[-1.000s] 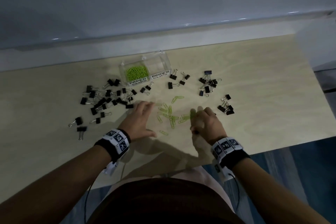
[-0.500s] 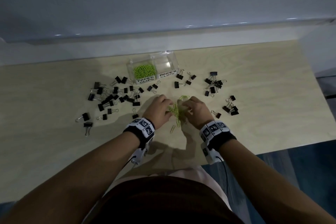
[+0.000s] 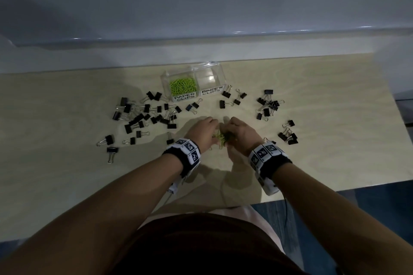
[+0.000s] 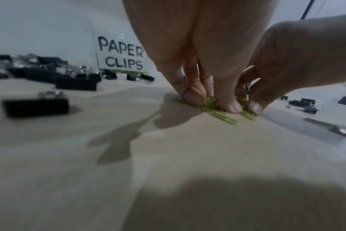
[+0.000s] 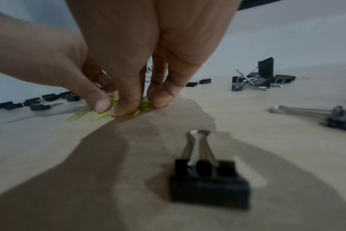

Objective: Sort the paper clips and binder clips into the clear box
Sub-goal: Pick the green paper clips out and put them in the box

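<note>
The clear box (image 3: 220, 71) stands at the back of the table. Its left compartment, labelled PAPER CLIPS (image 4: 121, 54), holds green paper clips (image 3: 183, 87); its right one, labelled BINDER CLIPS (image 3: 211, 92), looks bare. In front of it, my left hand (image 3: 202, 133) and right hand (image 3: 241, 131) meet over a small heap of loose green paper clips (image 3: 221, 137). In the left wrist view my left hand (image 4: 211, 101) pinches the heap (image 4: 221, 114) between thumb and fingers. In the right wrist view my right hand (image 5: 142, 103) does the same from the other side (image 5: 146, 105).
Black binder clips lie scattered on the wooden table (image 3: 324, 118): a large group at the left (image 3: 145, 116), a cluster at the right (image 3: 268, 105), several more at the far right (image 3: 288, 135). One binder clip (image 5: 207, 176) sits just behind my right hand. A wall runs behind the table.
The hands, apart a second ago with green clips spread between them, have drawn together. The clips are now bunched in one heap under the fingertips.
</note>
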{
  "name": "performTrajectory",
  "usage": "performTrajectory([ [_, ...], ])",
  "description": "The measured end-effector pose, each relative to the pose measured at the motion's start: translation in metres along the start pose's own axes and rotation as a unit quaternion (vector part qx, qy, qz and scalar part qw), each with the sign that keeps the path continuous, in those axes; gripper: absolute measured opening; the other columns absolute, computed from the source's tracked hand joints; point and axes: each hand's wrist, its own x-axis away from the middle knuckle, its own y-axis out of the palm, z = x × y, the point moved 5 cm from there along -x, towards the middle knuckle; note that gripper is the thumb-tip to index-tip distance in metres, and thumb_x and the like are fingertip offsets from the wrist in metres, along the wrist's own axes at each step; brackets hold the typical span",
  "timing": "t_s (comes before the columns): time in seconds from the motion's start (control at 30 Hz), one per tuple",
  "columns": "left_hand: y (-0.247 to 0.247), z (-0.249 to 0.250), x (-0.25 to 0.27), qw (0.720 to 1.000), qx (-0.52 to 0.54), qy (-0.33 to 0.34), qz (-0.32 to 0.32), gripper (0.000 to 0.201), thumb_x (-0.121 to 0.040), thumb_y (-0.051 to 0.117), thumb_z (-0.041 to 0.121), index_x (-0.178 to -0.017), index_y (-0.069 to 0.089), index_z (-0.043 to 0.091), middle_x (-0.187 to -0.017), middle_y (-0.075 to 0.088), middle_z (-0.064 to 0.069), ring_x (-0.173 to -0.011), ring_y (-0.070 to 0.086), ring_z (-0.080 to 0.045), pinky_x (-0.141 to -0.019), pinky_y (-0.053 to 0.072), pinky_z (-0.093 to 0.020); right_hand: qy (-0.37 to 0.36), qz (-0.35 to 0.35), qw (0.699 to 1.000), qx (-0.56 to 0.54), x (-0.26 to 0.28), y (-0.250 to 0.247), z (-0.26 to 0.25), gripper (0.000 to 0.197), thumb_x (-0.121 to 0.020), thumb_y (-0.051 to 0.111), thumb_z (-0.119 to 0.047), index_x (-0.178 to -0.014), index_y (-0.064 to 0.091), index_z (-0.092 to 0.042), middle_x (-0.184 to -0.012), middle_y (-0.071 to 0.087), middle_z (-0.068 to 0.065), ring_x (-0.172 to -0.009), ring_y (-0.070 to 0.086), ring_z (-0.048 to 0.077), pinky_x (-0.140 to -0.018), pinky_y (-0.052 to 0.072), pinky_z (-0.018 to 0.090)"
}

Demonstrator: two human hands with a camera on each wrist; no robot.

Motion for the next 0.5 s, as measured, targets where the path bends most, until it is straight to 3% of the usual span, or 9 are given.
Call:
performTrajectory([
  [0.17,-0.003,0.007,-0.008,0.996,-0.062,0.02,-0.062,0.022,-0.088,0.058,0.017,-0.106,0.054,0.005,-0.107,0.058,-0.014,-0.099,0.056,-0.031,-0.084,0.044,-0.04,-0.006,-0.002,1.0,0.018,-0.004,-0.003,-0.004,0.017,-0.075,0.065,-0.004,-0.092,0.065,-0.009,-0.094,0.059,0.01,-0.079,0.059,0.031,-0.066,0.045,0.032],
  [0.33,-0.007,0.008,-0.005,0.986,-0.134,0.05,-0.085,0.02,-0.091,0.042,0.003,-0.105,0.055,-0.002,-0.103,0.06,-0.02,-0.092,0.059,-0.036,-0.078,0.046,-0.042,0.021,0.003,1.0,-0.005,-0.006,-0.012,0.003,0.015,-0.076,0.063,-0.002,-0.085,0.067,-0.013,-0.088,0.063,0.006,-0.079,0.057,0.022,-0.072,0.043,0.026],
  [0.4,-0.013,0.005,-0.001,0.989,-0.116,0.052,-0.076,0.018,-0.089,0.042,0.002,-0.099,0.056,-0.003,-0.097,0.061,-0.021,-0.087,0.059,-0.036,-0.074,0.046,-0.042,0.035,0.013,0.998,-0.042,-0.007,-0.019,0.007,0.015,-0.073,0.064,0.003,-0.078,0.067,-0.011,-0.083,0.065,0.005,-0.075,0.056,0.017,-0.073,0.045,0.025],
  [0.5,-0.029,-0.008,0.008,1.0,0.013,0.023,-0.018,0.011,-0.088,0.051,0.009,-0.087,0.06,0.002,-0.085,0.065,-0.012,-0.079,0.061,-0.026,-0.074,0.051,-0.038,0.107,-0.005,0.989,-0.1,-0.016,-0.032,0.011,0.02,-0.073,0.071,-0.001,-0.072,0.065,-0.021,-0.077,0.063,-0.001,-0.071,0.058,0.014,-0.065,0.048,0.024],
])
